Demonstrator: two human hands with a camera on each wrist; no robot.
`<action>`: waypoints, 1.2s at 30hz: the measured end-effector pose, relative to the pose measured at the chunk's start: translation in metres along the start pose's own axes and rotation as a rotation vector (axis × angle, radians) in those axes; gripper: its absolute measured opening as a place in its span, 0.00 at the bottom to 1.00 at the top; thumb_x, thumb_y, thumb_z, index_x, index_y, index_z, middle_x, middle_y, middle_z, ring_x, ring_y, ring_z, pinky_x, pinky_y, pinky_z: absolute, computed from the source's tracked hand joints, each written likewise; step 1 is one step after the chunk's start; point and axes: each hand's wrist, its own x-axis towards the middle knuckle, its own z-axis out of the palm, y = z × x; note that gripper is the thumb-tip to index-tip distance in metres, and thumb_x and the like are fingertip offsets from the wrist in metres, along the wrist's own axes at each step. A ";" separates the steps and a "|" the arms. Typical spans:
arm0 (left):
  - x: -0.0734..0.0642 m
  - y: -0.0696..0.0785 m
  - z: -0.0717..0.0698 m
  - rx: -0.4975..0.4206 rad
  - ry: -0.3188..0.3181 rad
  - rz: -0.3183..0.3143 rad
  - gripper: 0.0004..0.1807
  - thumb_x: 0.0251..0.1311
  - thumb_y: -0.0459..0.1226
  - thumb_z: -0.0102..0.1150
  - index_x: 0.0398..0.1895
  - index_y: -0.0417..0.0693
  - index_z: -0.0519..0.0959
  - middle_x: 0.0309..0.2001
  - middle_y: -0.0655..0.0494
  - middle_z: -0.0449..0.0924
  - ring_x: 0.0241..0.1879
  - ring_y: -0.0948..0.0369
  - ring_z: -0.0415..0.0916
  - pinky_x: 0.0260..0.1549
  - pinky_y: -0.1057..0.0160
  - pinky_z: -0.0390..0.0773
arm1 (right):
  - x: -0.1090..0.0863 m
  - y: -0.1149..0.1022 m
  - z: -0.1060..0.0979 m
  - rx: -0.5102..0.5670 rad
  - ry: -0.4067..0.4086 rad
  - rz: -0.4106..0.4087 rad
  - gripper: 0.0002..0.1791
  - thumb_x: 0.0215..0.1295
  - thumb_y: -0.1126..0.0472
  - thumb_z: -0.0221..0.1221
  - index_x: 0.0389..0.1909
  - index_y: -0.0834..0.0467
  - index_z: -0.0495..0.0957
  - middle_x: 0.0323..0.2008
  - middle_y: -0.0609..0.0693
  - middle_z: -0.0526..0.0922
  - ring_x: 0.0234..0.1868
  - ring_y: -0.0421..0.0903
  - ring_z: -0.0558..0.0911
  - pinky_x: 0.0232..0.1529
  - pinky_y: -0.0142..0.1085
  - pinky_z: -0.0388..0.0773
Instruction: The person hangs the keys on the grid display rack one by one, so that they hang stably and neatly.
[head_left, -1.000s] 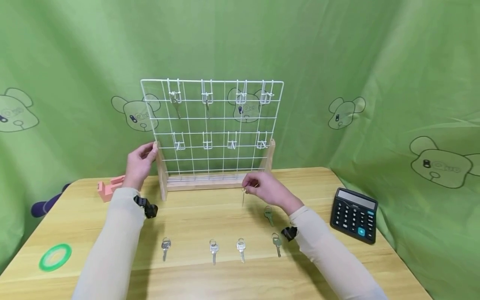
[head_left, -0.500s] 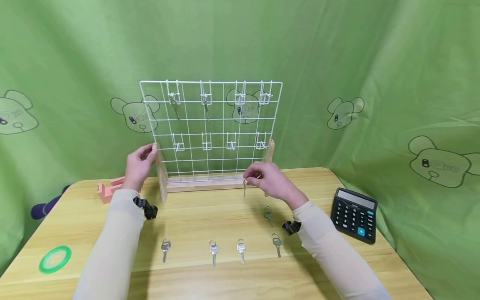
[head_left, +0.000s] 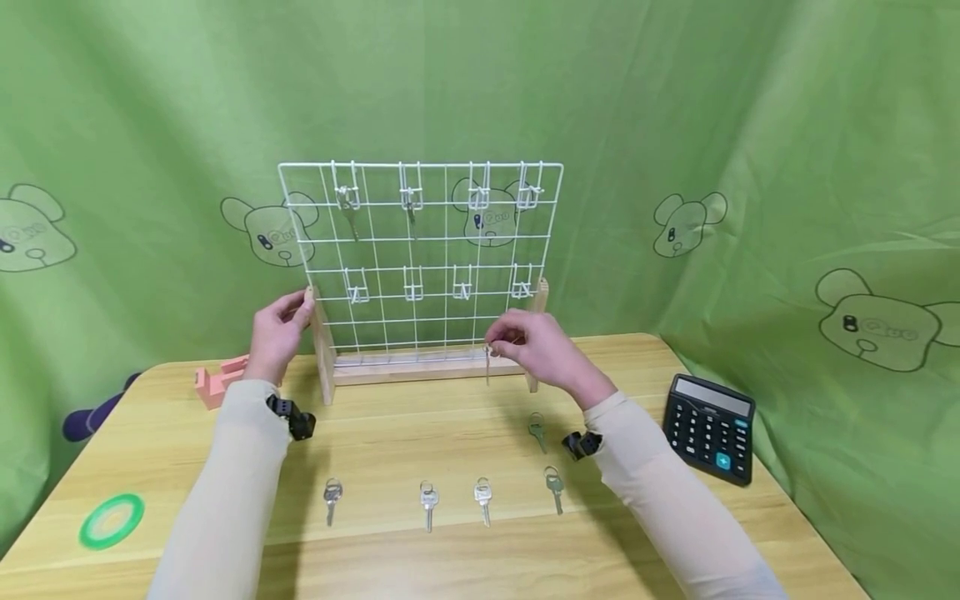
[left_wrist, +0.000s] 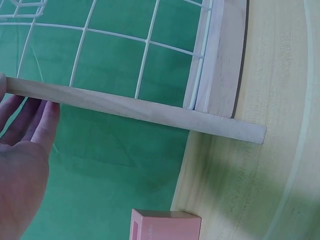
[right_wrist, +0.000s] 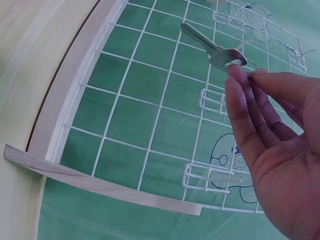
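A wire grid rack (head_left: 420, 164) with white hooks stands on the table. Its left wooden upright (head_left: 323, 350) is pinched near the top between the thumb and fingers of my left hand (head_left: 276, 333). My right hand (head_left: 542, 348) pinches a key (right_wrist: 219, 56) by its ring, in front of the grid's lower right part. In the head view that key hangs blade down, apart from the hooks. One key (head_left: 353, 221) hangs on the top left hook and another key (head_left: 411, 213) on the hook beside it. Several loose keys, among them a silver key (head_left: 429, 499), lie on the table.
A black calculator (head_left: 708, 429) lies at the table's right. On the left are a green ring of tape (head_left: 90, 525) and a pink block-like object (head_left: 213, 387), partly behind the left arm. A green curtain (head_left: 645, 100) with bear drawings hangs behind.
My right hand has risen a little toward the grid, carrying the key up with it. The left hand stays on the upright. The keys on the table lie as before.
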 end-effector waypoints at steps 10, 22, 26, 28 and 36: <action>0.002 -0.003 0.000 -0.005 -0.007 -0.024 0.29 0.73 0.44 0.52 0.71 0.41 0.63 0.66 0.40 0.68 0.63 0.48 0.68 0.64 0.56 0.68 | 0.007 -0.009 -0.008 0.006 0.037 -0.017 0.06 0.63 0.71 0.63 0.40 0.61 0.82 0.35 0.49 0.83 0.36 0.45 0.82 0.40 0.35 0.84; 0.004 -0.001 0.002 -0.014 0.005 -0.034 0.28 0.73 0.43 0.52 0.71 0.41 0.64 0.65 0.39 0.68 0.63 0.48 0.68 0.64 0.57 0.69 | 0.019 -0.025 -0.026 0.084 0.121 0.046 0.07 0.65 0.73 0.60 0.42 0.63 0.81 0.37 0.54 0.82 0.36 0.47 0.84 0.40 0.37 0.85; 0.003 -0.001 0.000 -0.012 0.004 -0.042 0.28 0.73 0.43 0.52 0.71 0.41 0.63 0.65 0.38 0.68 0.63 0.48 0.68 0.64 0.57 0.68 | 0.024 -0.029 -0.028 0.073 0.161 0.031 0.07 0.64 0.72 0.61 0.41 0.63 0.81 0.36 0.52 0.82 0.35 0.46 0.84 0.39 0.36 0.85; 0.003 0.000 0.000 -0.009 0.003 -0.041 0.28 0.73 0.44 0.52 0.71 0.41 0.63 0.66 0.38 0.67 0.64 0.47 0.67 0.65 0.56 0.68 | 0.027 -0.031 -0.029 0.066 0.182 0.022 0.06 0.64 0.72 0.61 0.41 0.63 0.81 0.36 0.51 0.82 0.35 0.46 0.83 0.38 0.35 0.85; 0.003 -0.001 0.000 -0.010 0.013 -0.042 0.28 0.72 0.43 0.52 0.70 0.41 0.64 0.65 0.39 0.68 0.63 0.48 0.68 0.64 0.57 0.68 | 0.035 -0.039 -0.036 0.087 0.236 0.015 0.06 0.64 0.73 0.62 0.41 0.63 0.81 0.37 0.54 0.82 0.35 0.45 0.83 0.38 0.36 0.85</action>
